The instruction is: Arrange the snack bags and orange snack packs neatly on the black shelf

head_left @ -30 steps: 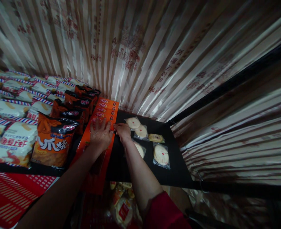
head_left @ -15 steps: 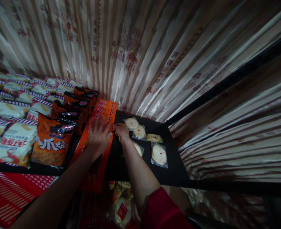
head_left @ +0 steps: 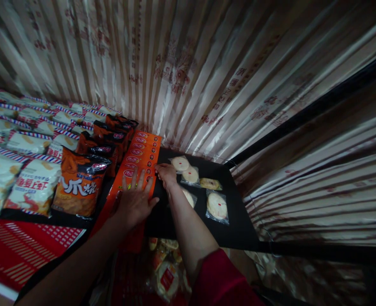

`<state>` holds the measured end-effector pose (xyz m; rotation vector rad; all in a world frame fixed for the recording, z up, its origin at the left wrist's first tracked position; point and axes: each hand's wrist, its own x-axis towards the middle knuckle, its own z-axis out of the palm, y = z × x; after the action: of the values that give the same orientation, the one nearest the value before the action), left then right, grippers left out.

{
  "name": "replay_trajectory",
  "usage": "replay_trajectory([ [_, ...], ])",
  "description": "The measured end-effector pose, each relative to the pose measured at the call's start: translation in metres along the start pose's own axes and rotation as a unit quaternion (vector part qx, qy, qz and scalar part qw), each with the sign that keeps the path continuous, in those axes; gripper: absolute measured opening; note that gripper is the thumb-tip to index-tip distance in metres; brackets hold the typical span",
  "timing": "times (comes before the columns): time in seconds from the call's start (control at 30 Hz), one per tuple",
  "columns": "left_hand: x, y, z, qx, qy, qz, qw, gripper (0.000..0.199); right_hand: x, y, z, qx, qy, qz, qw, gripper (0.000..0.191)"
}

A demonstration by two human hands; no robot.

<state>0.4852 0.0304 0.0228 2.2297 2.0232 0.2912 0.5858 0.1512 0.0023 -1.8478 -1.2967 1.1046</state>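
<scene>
A long orange printed sheet [head_left: 139,157] lies over the black shelf [head_left: 239,221], its near end hanging past the front edge. My left hand [head_left: 136,202] rests on the sheet, fingers stretched out and spread. My right hand [head_left: 167,174] is closed at the sheet's right edge, fingertips pinching it. Just right of that hand lie flat round cakes in clear wrappers [head_left: 190,174], one partly hidden by my forearm. Left of the sheet stand orange and black snack bags [head_left: 79,185].
Rows of white snack bags [head_left: 31,185] fill the left side, above a red plastic basket [head_left: 31,246]. Below the shelf are packaged foods [head_left: 167,276]. A pleated printed curtain [head_left: 181,76] hangs behind, with a dark bar [head_left: 286,119] crossing it at right.
My left hand has slid nearer along the orange sheet, its thumb now spread out. My right hand stays at the sheet's edge. The whole view has shifted slightly.
</scene>
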Motion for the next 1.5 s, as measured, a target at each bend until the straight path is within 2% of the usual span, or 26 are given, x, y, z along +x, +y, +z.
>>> replay_trajectory([
  [0.2,-0.001,-0.001,-0.002,0.001,-0.013,-0.014,1.000,0.051,0.000,0.000,0.001,0.013,0.000,0.003,1.000,0.015],
  [0.43,-0.005,-0.006,-0.007,0.013,0.007,-0.014,1.000,0.047,-0.001,-0.001,0.000,0.020,0.000,0.003,1.000,0.016],
  [0.63,-0.003,-0.004,-0.015,0.020,0.057,0.007,0.998,0.042,-0.002,-0.002,0.000,0.029,-0.002,0.005,1.000,0.016],
  [0.83,0.007,-0.006,-0.008,-0.008,0.099,0.017,0.995,0.042,-0.003,-0.002,-0.001,0.040,-0.005,0.005,0.999,0.016],
  [1.0,0.010,-0.008,-0.003,0.001,0.089,0.020,0.996,0.043,-0.004,-0.003,-0.001,0.062,-0.009,0.007,0.998,0.013],
  [1.23,0.009,-0.008,-0.002,0.006,0.104,0.025,0.994,0.045,-0.004,-0.004,-0.001,0.100,-0.013,0.012,0.995,0.012],
  [1.5,0.008,-0.007,-0.002,0.000,0.097,0.006,0.995,0.043,-0.004,-0.004,-0.001,0.111,-0.013,0.016,0.994,0.011],
])
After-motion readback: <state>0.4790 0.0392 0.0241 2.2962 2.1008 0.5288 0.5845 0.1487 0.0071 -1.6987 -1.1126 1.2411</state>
